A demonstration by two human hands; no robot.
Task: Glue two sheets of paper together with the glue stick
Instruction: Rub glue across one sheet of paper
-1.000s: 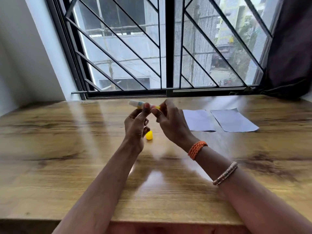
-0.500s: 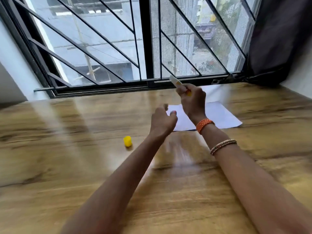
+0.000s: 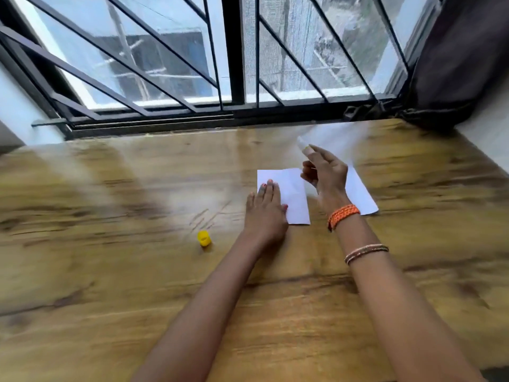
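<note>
Pressing flat with fingers spread, your left hand (image 3: 265, 209) pins the near-left edge of the left paper sheet (image 3: 292, 198) to the wooden table (image 3: 110, 271). Your right hand (image 3: 326, 177) hovers above the sheets, fingers closed around the blurred glue stick (image 3: 303, 144), tip pointing up and away. The right paper sheet (image 3: 360, 195) lies partly behind that hand. The yellow cap (image 3: 204, 238) sits apart, left of your left wrist.
</note>
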